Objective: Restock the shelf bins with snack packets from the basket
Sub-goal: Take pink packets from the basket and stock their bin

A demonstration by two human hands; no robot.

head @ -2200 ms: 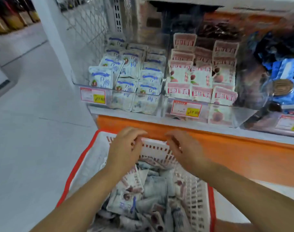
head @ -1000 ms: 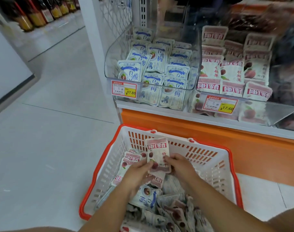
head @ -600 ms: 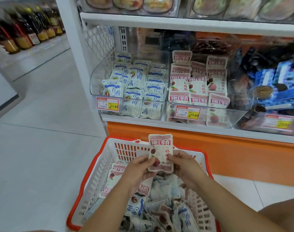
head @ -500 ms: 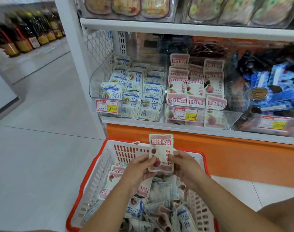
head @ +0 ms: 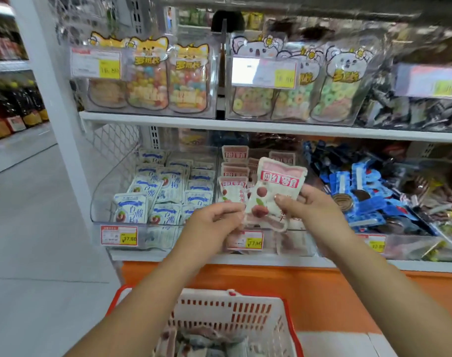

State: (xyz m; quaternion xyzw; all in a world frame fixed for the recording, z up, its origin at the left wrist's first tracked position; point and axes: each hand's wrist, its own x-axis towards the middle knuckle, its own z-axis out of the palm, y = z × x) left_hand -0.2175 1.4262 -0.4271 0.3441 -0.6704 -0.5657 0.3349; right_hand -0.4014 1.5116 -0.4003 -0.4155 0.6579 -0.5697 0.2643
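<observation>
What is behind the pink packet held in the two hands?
Behind the pink packet stands a clear bin of matching packets; its front rows are covered.

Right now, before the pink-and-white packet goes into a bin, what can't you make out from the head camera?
Head view only.
1. The clear plastic middle bin: its front rows hide behind the pink-and-white snack packet, left hand and right hand; free room unknown.
2. The red-and-white plastic basket: cut off by the bottom edge, crossed by forearms; remaining stock uncountable.
3. The top-right price label: motion-blurred, unreadable.
</observation>
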